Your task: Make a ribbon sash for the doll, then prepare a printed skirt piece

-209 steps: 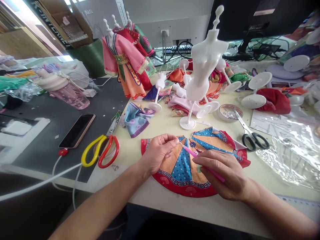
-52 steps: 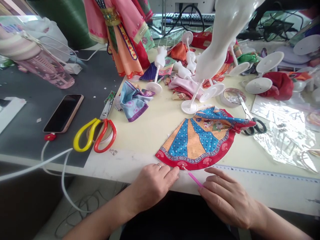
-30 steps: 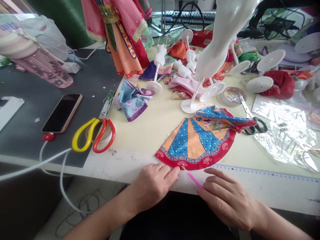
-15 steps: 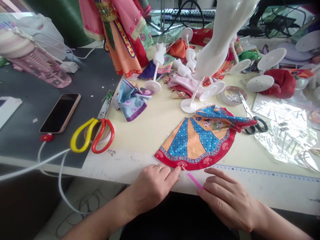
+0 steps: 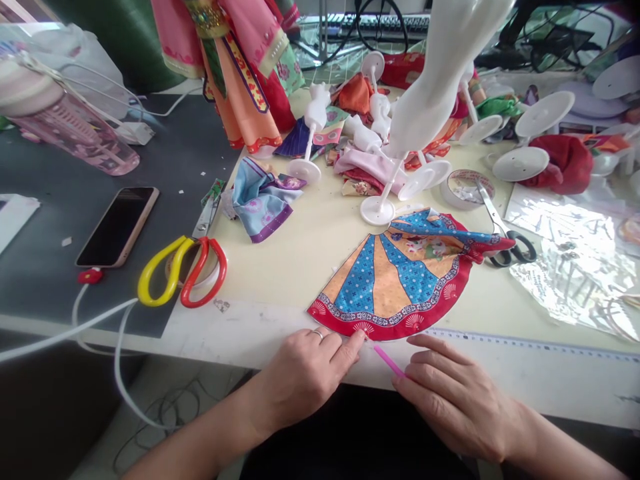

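A fan-shaped skirt piece (image 5: pixel 390 280) in blue and orange with a red border lies on the table, its right side folded and bunched. My left hand (image 5: pixel 317 363) is closed, with the index fingertip pressing the lower red edge. Whatever lies under those fingers is too small to tell. Just right of that fingertip is a thin pink stick (image 5: pixel 389 361). My right hand (image 5: pixel 453 393) has thumb and fingers around the stick's lower end, below the skirt edge. A measuring tape (image 5: pixel 500 341) runs along the table to the right.
Yellow-and-red-handled scissors (image 5: pixel 183 270) and a phone (image 5: pixel 119 227) are on the left. Black-handled scissors (image 5: pixel 523 250) lie beside a tape roll (image 5: pixel 467 189). White mannequin stands (image 5: pixel 379 210), doll clothes (image 5: pixel 263 200) and a clear plastic sheet (image 5: pixel 575 280) surround the skirt piece.
The view has shifted slightly, so things on the left appear a little further left. Both hands have hardly moved.
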Demonstrator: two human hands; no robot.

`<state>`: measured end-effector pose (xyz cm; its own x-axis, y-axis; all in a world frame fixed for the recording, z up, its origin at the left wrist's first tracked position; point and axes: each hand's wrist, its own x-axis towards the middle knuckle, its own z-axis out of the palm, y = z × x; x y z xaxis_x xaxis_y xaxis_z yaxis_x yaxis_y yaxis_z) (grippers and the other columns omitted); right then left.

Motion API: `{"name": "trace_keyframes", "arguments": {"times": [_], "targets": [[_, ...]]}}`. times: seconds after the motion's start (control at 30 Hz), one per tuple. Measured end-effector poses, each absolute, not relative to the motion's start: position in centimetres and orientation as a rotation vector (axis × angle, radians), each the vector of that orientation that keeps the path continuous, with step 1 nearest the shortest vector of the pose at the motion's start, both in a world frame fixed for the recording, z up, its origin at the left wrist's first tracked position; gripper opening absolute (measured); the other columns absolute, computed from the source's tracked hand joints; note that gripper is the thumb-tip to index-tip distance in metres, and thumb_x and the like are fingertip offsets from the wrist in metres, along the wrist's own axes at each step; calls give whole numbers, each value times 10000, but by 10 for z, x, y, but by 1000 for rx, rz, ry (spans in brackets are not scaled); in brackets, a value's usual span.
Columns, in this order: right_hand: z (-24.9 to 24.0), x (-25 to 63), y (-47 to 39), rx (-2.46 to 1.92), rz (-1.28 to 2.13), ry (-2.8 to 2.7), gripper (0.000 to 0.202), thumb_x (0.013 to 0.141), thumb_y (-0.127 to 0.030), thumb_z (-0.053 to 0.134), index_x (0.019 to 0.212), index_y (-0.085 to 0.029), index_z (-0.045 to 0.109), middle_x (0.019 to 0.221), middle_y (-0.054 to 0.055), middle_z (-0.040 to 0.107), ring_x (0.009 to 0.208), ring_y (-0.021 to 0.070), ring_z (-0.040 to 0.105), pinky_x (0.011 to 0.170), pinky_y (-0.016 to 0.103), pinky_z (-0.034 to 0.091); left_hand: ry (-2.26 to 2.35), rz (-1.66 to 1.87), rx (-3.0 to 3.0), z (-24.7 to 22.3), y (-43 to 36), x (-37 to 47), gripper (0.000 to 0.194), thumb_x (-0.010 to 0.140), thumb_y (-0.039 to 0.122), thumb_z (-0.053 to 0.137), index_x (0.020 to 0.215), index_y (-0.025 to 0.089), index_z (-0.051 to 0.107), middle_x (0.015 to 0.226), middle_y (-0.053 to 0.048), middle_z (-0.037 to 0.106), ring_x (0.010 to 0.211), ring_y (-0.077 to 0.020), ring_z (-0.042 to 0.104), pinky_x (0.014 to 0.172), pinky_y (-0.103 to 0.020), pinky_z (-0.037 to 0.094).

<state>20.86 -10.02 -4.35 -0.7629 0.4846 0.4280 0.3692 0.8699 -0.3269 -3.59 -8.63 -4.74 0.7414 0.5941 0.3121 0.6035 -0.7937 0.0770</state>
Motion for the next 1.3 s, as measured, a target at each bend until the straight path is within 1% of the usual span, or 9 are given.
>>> {"name": "trace_keyframes", "arguments": {"times": [0.17, 0.33, 0.6, 0.67, 0.77, 0.9, 1.07, 1.2, 1.3], "targets": [[-44, 209, -101, -633, 321, -2530, 211, 855, -79, 437, 981, -92, 606, 726, 46, 610, 748, 165, 587, 906, 434, 478, -1000, -505, -2903, -47, -86, -35, 286, 880, 217, 556, 1127, 81, 600, 611, 5, 558, 520, -132, 536, 434, -273, 355], [-44, 210, -101, -643, 357, -2518, 217, 851, -80, 434, 990, -98, 600, 731, 47, 606, 749, 165, 586, 899, 432, 478, -994, -484, -2874, -47, -88, -33, 306, 863, 216, 575, 1136, 79, 601, 604, 10, 537, 505, -134, 521, 414, -278, 359], [-42, 211, -99, -650, 420, -2461, 201, 805, -51, 484, 960, -90, 607, 737, 52, 613, 739, 162, 576, 881, 433, 482, -941, -363, -2859, -50, -93, -35, 429, 775, 125, 620, 1196, 63, 569, 626, 1, 524, 518, -158, 521, 403, -292, 388], [-40, 211, -98, -650, 422, -2438, 195, 800, -46, 487, 949, -87, 606, 727, 51, 610, 729, 158, 583, 876, 424, 487, -931, -366, -2857, -50, -92, -35, 420, 783, 129, 615, 1195, 62, 570, 620, 2, 521, 517, -157, 520, 400, -290, 385], [-38, 212, -98, -652, 429, -2419, 193, 801, -42, 487, 947, -87, 604, 720, 48, 607, 723, 154, 592, 876, 417, 490, -950, -411, -2854, -49, -90, -35, 370, 821, 179, 604, 1175, 74, 584, 606, 10, 515, 506, -146, 510, 398, -288, 377], [-38, 212, -98, -650, 443, -2418, 210, 787, -30, 496, 961, -82, 601, 730, 52, 610, 733, 158, 592, 876, 430, 489, -987, -466, -2867, -49, -88, -34, 331, 859, 231, 583, 1152, 79, 595, 607, 13, 530, 509, -135, 514, 410, -287, 380], [-41, 212, -97, -656, 446, -2417, 230, 765, -11, 503, 964, -76, 598, 736, 56, 608, 731, 158, 583, 868, 436, 491, -992, -492, -2874, -48, -89, -35, 327, 874, 242, 566, 1153, 72, 589, 623, 4, 558, 522, -133, 531, 421, -282, 385], [-41, 212, -98, -663, 426, -2416, 230, 770, -17, 498, 968, -84, 594, 740, 52, 607, 731, 155, 587, 873, 429, 492, -992, -486, -2878, -49, -88, -35, 319, 862, 226, 580, 1156, 101, 593, 610, 15, 547, 507, -133, 525, 416, -280, 386], [-42, 212, -100, -667, 412, -2420, 225, 771, -19, 497, 962, -86, 595, 736, 49, 607, 722, 151, 584, 871, 427, 494, -985, -480, -2876, -49, -88, -35, 309, 854, 220, 588, 1139, 99, 603, 600, 16, 535, 499, -136, 517, 405, -285, 377]]}}
